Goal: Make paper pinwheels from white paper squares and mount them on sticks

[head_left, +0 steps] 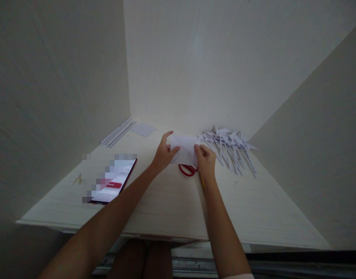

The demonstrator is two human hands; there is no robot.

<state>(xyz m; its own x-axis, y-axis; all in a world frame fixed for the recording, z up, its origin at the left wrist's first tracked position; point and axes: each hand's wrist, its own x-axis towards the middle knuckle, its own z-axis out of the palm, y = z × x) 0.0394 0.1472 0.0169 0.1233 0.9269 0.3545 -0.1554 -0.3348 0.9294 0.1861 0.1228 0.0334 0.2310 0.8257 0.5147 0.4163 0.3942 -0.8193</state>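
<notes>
Between my two hands is a small white sheet of paper (184,153), held up above the table. My left hand (165,153) grips its left edge, thumb on the near face and forefinger stretched behind the top corner. At the right edge, my right hand (206,158) pinches the paper between thumb and curled fingers. Below the sheet, the red handles of a pair of scissors (187,174) show; the blades are hidden. A thin yellow pencil-like stick (202,182) lies partly under my right wrist.
Paper pinwheels on rolled paper sticks (230,143) lie heaped at the back right. Several rolled paper sticks (118,132) and loose paper (143,129) lie at the back left. A lit phone or tablet (112,186) rests at left, near small yellowish bits (78,179). Walls enclose three sides.
</notes>
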